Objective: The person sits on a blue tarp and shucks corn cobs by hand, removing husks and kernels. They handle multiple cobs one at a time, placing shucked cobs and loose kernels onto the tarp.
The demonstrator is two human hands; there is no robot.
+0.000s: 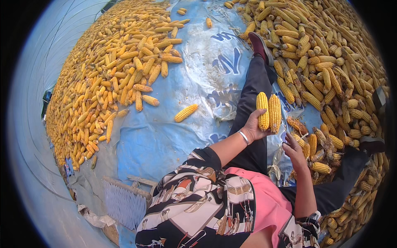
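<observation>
Two husked ears of corn, a left one [262, 111] and a right one [274, 114], stand side by side in my left hand [255, 125]. Its thumb lies across the left ear, and part of the fingers is hidden behind the corn. Just below and to the right is my right hand [295, 152], empty, with its fingers apart and its tips close to the lower end of the right ear. Beyond that hand lie loose ears [312, 144] at the edge of the near heap, some with dark or reddish patches.
A large corn pile [325, 71] rises at the right, around my legs. Another heap [124, 68] spreads on the left. Between them, one ear [186, 112] lies on a blue printed tarp [161, 136]. A wooden-framed stool [125, 195] stands beside me at lower left.
</observation>
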